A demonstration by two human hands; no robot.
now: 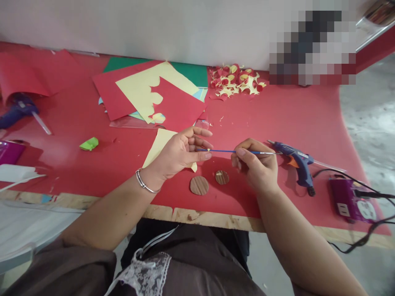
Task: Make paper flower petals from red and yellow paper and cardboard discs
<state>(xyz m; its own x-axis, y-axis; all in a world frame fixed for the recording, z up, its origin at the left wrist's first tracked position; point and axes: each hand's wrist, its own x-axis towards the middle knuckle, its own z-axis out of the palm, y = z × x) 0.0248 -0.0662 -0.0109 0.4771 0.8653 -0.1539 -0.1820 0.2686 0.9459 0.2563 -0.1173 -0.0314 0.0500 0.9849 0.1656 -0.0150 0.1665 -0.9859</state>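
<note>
My left hand (180, 152), with a silver bracelet at the wrist, pinches one end of a thin blue stick (224, 151) between thumb and fingers. A tiny pale yellow bit (208, 150) shows on the stick by the fingertips. My right hand (254, 160) grips the same stick further right, where its tip looks silvery. Below the hands lie a larger striped brown disc (199, 185) and a smaller one (222, 177) with a small pale piece on it. Partly under my left hand is a pale yellow sheet (157, 147).
A blue glue gun (298, 158) lies right of my right hand, near a purple power box (350, 199) with black cables. Stacked coloured paper (129, 92) and a scrap pile (236, 80) are behind. Another glue gun (20, 110) and a green piece (89, 144) lie left.
</note>
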